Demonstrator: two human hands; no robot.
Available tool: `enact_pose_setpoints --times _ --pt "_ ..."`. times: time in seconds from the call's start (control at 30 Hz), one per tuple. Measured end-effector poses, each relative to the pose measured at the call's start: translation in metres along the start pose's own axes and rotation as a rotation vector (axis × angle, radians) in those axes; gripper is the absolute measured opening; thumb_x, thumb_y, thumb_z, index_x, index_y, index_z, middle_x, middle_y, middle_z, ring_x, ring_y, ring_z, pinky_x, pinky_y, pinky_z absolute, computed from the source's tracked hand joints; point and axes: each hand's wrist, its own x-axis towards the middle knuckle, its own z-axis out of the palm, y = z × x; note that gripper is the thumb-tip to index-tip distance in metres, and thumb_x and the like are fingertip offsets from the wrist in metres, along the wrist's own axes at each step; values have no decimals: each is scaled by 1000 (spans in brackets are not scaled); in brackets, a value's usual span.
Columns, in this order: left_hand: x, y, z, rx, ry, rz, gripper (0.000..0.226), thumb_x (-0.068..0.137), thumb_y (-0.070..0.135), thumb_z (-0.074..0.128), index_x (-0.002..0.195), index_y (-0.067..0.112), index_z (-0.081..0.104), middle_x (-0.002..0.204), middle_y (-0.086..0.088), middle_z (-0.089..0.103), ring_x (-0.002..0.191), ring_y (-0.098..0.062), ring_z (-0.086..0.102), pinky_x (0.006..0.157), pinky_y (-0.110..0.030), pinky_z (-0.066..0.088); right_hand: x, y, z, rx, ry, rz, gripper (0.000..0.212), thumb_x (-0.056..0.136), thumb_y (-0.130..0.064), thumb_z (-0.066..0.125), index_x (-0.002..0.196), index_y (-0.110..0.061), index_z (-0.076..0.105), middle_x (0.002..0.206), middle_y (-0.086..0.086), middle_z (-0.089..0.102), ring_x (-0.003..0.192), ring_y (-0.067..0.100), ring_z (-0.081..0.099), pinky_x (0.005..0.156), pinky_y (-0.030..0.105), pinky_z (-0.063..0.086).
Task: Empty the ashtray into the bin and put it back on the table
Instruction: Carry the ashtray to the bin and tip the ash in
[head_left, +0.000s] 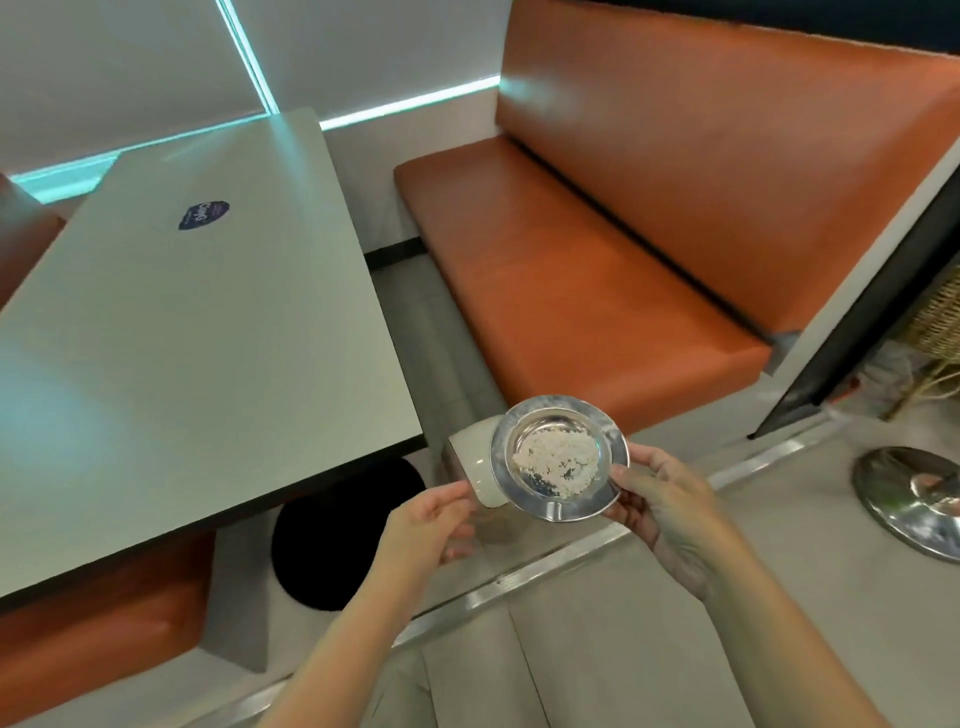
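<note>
A round metal ashtray with a heap of pale ash in its bowl is held level in the air by my right hand, which grips its right rim. Right under the ashtray's left half stands a small bin with a white lid, on the floor by the table corner. My left hand is beside the bin, fingers apart, with the thumb tip touching the lid's near edge. The grey table lies to the left and bears only a dark blue sticker.
An orange bench seat runs along the far right of the table. A black round base sits under the table. A chrome round base stands on the floor at the right, with a wicker piece behind it.
</note>
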Motion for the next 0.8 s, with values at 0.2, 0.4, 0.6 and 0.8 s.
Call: enact_pose_setpoints --times 0.2,0.4,0.6,0.8 --pt "107 -42 -6 270 97 -53 28 83 6 55 110 12 60 85 0 61 78 -13 56 68 -28 50 87 41 -6 -49 48 69 17 84 0 54 87 -15 59 80 7 65 50 4 63 44 18 51" --pt "213 -80 1 533 150 -7 40 78 4 59 118 6 55 108 -9 59 97 -17 54 83 -23 38 168 86 -29 -131 106 124 19 84 0 51 89 -16 61 79 8 66 60 11 61 46 19 51" --pt "293 -120 5 756 227 -42 52 75 10 64 124 6 48 121 -16 53 109 -26 52 88 -26 37 228 151 -52 -211 155 230 17 80 3 53 95 -3 59 67 10 60 55 17 56 55 29 49" --pt "352 -146 16 1041 212 -8 76 67 26 71 132 13 33 140 -14 30 124 -35 29 103 -42 31 285 211 -57 -308 140 303 22 81 4 50 89 -14 59 70 12 66 59 22 60 57 32 52"
